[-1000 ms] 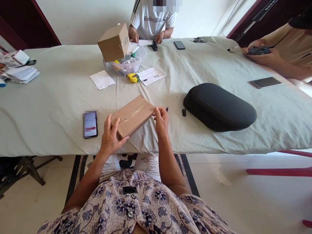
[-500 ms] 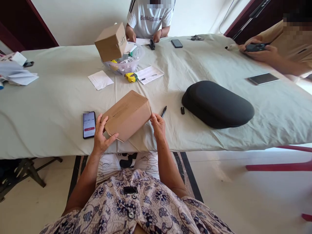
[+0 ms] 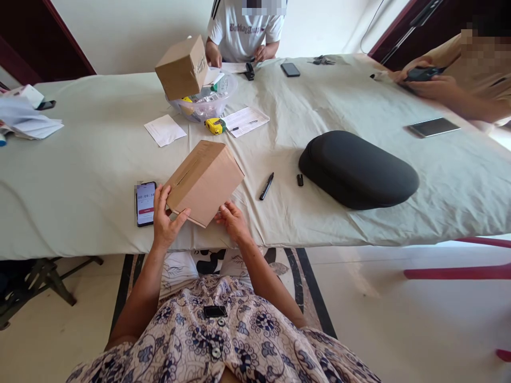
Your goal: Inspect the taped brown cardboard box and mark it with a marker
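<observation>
A brown cardboard box (image 3: 205, 183) is tilted up over the near part of the table, a slit showing along its upper side. My left hand (image 3: 166, 219) grips its left end, thumb on the near face and fingers over the top edge. At the box's lower right edge, my right hand (image 3: 235, 221) has its fingers bent together; their tips are partly hidden by the box. To the right lie an uncapped black marker (image 3: 266, 186) and its black cap (image 3: 300, 180). A phone (image 3: 146, 204) with a running timer lies beside my left hand.
A large black case (image 3: 359, 170) occupies the right side. Farther back are a plastic basin (image 3: 203, 110) with another cardboard box (image 3: 181, 69) on it, a yellow tape measure (image 3: 214, 126) and papers (image 3: 165, 130). Two people sit at the table's far and right sides.
My right hand has moved from the box's right end leftward and nearer, to its lower edge. The box has tipped so that more of its near face shows, uncovering the marker.
</observation>
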A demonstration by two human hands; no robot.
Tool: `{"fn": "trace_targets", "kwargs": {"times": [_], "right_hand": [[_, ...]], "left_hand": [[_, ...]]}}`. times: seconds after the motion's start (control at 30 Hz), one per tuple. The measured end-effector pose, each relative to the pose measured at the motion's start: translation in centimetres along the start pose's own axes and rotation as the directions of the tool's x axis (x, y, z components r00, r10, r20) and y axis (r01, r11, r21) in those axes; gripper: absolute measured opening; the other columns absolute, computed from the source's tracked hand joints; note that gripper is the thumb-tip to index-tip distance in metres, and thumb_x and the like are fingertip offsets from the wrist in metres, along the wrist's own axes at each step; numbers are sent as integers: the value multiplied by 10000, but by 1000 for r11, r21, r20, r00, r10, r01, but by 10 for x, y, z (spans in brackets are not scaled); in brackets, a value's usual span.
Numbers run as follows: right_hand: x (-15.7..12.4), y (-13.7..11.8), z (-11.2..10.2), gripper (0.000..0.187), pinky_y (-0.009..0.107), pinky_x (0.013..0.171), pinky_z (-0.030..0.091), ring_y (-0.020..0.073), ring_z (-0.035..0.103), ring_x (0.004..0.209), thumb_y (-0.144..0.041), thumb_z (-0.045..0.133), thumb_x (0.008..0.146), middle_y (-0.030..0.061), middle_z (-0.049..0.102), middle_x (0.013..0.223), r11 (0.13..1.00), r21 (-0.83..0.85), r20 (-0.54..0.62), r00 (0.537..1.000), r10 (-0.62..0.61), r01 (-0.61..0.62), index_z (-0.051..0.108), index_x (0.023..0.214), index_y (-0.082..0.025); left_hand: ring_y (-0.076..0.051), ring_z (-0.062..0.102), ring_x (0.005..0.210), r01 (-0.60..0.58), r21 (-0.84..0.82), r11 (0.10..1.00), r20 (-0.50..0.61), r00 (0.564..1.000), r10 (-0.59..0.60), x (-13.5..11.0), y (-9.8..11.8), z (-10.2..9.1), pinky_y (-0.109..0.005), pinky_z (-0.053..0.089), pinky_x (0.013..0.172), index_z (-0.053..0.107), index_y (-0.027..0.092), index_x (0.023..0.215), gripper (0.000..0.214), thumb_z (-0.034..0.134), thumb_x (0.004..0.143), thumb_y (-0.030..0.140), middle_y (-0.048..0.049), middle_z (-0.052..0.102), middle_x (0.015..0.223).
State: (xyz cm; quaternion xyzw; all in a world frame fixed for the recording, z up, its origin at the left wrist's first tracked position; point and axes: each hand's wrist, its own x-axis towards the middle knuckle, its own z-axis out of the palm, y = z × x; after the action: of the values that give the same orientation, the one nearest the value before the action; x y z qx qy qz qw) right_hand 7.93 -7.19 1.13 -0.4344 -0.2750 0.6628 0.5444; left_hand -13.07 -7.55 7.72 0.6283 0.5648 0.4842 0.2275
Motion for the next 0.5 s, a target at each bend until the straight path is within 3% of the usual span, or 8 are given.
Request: {"fn": "trace_targets", "kwargs": {"times": [0.17, 0.4, 0.5], "right_hand": [[-18, 9, 9, 583, 209, 544, 486, 119, 665, 646, -486, 870, 610, -49, 682, 725, 990, -131, 146, 986, 78, -58, 584, 1047, -228], [-24, 12, 21, 699, 244, 498, 486, 156, 674, 639, -461, 885, 596, -26, 731, 789, 977, -205, 152, 984, 90, -58, 517, 1149, -241], [-25, 16, 26, 614, 263, 507, 496, 155, 654, 578, -469, 858, 633, -43, 711, 694, 977, -212, 114, 992, 59, -34, 517, 1091, -241]], "left_hand": [[-382, 412, 1491, 27, -15, 1000, 20, 999, -27, 2, 3, 3, -421, 600, 965, 488, 224, 1485, 891, 743, 754, 666, -197, 325, 1640], [-367, 413, 1489, 42, 23, 999, 11, 999, -42, 2, 7, 8, -414, 606, 961, 464, 237, 1499, 862, 730, 786, 641, -191, 313, 1640], [-362, 384, 1510, 40, 49, 998, -10, 999, -40, 1, 7, 13, -417, 592, 987, 440, 242, 1509, 847, 736, 803, 603, -194, 294, 1647]]}}
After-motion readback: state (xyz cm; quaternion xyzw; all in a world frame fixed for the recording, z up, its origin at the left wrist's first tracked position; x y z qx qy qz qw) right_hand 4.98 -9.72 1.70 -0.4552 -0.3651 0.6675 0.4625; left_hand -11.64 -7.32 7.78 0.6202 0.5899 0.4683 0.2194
